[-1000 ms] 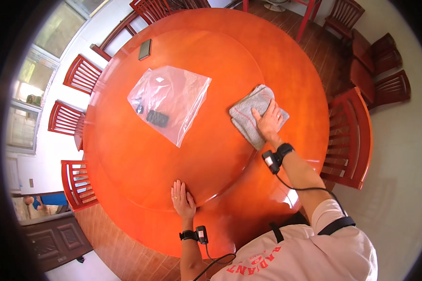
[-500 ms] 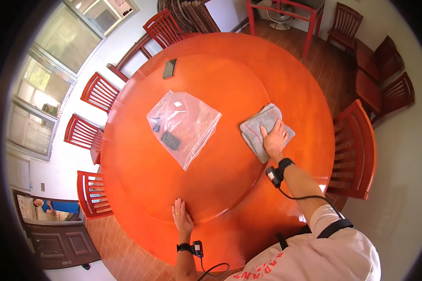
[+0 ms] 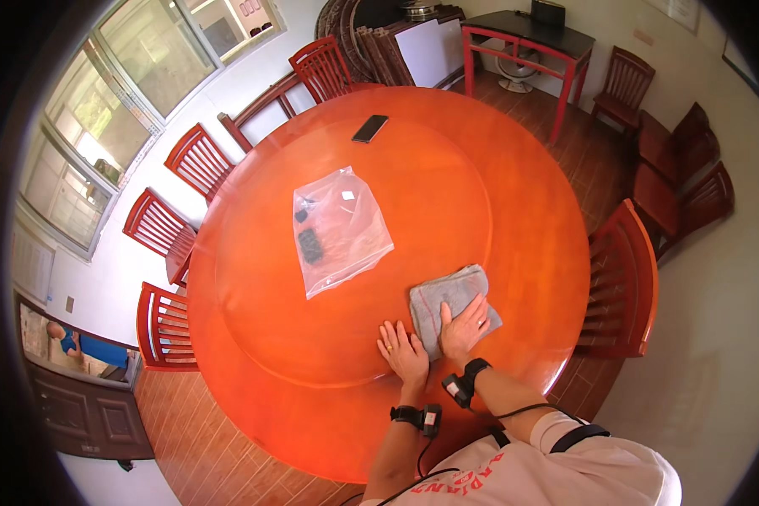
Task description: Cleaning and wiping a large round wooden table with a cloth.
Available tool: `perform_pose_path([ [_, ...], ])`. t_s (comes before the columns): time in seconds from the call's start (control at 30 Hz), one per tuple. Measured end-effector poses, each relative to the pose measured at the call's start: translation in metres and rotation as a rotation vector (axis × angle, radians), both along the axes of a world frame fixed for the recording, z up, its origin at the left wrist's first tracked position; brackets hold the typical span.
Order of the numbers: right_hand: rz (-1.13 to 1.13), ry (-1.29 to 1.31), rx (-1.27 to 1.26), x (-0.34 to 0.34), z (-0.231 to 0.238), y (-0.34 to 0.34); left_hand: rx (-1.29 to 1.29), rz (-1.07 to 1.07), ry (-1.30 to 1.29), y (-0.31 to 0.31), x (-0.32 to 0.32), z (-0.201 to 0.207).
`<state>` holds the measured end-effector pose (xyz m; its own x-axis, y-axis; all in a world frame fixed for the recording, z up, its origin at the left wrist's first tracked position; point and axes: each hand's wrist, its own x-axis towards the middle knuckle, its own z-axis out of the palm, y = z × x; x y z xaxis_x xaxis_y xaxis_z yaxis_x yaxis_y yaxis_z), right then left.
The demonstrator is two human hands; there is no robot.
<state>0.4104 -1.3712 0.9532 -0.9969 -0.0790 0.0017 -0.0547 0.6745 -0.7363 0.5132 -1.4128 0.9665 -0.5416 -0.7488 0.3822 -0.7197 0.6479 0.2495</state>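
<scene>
Since the preceding views, the grey cloth (image 3: pixel 454 308) and the right hand (image 3: pixel 464 327) on it have shifted across the round orange table (image 3: pixel 497 194) toward the person, closing on the left hand (image 3: pixel 405 352). The right hand lies flat and open, fingers spread, palm pressing the near half of the cloth; it grips nothing. The left hand is likewise open and flat on the bare tabletop, touching the cloth's left edge, holding nothing. Beyond the cloth, toward the table's centre, lies a clear plastic bag (image 3: pixel 339 229) with small dark items inside. Farther beyond the cloth, near the far rim, rests a dark phone (image 3: pixel 369 128). Red wooden chairs (image 3: pixel 620 282) ring the table.
</scene>
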Motion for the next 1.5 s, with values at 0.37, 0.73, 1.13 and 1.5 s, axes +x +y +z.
perform_pose_path([
  [0.37,0.028,-0.022,-0.003,0.049,-0.018,-0.010,-0.113,-0.015,-0.161,-0.033,0.051,-0.004],
  [0.73,0.011,-0.096,-0.050,0.028,-0.048,-0.027,-0.164,-0.024,-0.205,-0.049,0.042,-0.035],
  [1.13,-0.005,-0.084,-0.096,0.011,-0.068,-0.037,-0.157,-0.072,-0.241,-0.080,0.059,-0.051],
  [1.5,0.024,-0.100,-0.086,0.003,-0.087,-0.045,-0.137,-0.105,-0.245,-0.095,0.061,-0.064],
])
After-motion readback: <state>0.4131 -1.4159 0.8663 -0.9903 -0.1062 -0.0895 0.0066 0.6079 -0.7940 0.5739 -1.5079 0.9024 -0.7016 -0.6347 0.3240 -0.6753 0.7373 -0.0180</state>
